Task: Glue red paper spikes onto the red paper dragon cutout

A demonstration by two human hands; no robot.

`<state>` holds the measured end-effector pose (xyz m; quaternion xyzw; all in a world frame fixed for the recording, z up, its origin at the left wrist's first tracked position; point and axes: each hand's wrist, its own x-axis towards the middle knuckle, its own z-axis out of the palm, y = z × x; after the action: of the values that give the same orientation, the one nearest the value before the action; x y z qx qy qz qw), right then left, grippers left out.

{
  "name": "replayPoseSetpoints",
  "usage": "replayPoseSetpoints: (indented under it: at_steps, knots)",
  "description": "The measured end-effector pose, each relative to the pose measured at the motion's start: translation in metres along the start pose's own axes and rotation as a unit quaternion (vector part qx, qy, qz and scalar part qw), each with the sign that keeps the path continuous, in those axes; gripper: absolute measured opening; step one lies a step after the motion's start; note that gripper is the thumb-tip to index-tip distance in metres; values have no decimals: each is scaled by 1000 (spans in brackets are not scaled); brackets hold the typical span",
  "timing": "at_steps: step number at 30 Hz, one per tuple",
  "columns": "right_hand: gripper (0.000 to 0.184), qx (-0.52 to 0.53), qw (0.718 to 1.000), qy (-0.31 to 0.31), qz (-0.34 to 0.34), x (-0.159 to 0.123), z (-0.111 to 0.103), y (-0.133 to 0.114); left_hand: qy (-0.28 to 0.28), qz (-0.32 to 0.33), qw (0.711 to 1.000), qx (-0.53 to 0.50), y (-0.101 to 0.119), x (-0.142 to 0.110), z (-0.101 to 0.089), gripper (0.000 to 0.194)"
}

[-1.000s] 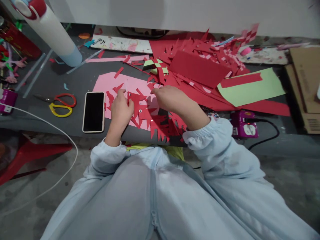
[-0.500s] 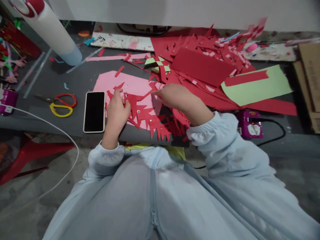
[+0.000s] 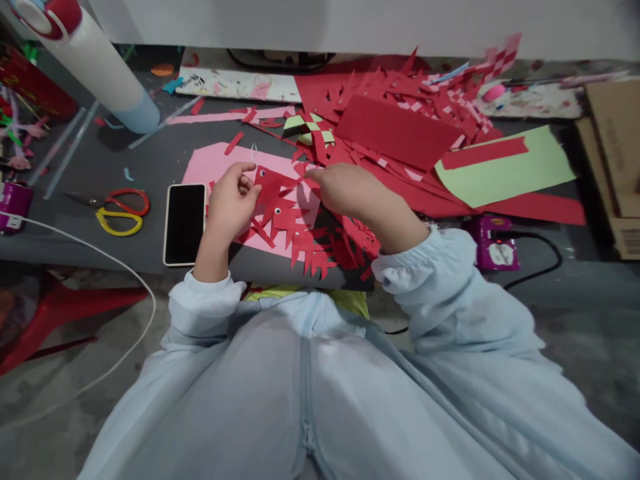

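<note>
My left hand (image 3: 230, 208) pinches the left edge of a red paper cutout (image 3: 271, 190) with a googly eye. A thin pale loop (image 3: 254, 152) stands above the cutout's upper corner. My right hand (image 3: 347, 190) is closed, its fingertips at the narrow right end of this cutout; what lies between them is partly hidden. Just below sits a second red paper cutout (image 3: 290, 219) with a googly eye and jagged edges. Further jagged red paper pieces (image 3: 315, 257) lie lower down, overlapping a pink paper sheet (image 3: 205, 167).
A phone (image 3: 185, 225) and scissors (image 3: 123, 211) lie left of my left hand. A tall bottle (image 3: 113, 80) stands behind them. At the back right are heaped red scraps, a red card (image 3: 400, 132) and a green sheet (image 3: 510, 170). A purple box with a cable (image 3: 497, 245) sits near the front edge.
My left hand has moved slightly up with the red cutout, which now shows more of its surface. The pale loop has come into sight above it. My right hand has barely shifted.
</note>
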<state>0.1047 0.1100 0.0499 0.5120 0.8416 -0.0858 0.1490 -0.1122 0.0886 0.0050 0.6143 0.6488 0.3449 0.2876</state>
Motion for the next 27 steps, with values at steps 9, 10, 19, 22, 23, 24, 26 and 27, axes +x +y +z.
replayPoseSetpoints:
  at_steps: [9,10,19,22,23,24,26,27]
  knots:
    - [63,8,996,-74,-41,15,7,-14,44,-40,993,106,10,-22,-14,32]
    - [64,-3,996,-85,-38,12,8,-13,49,-39,992,113,11,-23,-15,32]
    - [62,-76,991,-103,29,-42,16,12,10,7,998,62,13,-13,-10,33]
    - [53,-76,993,-84,16,-55,20,22,-18,24,999,11,17,-4,-7,34]
    - [49,-74,994,-76,8,-58,20,25,-26,29,999,-2,19,-1,-6,34]
    - [47,-70,995,-68,1,-60,20,26,-30,33,999,-11,21,2,-5,33]
    - [47,-56,997,-50,-10,-62,18,24,-34,40,998,-21,22,7,0,33]
    - [48,-48,998,-40,-15,-63,17,22,-33,40,998,-24,23,10,3,32]
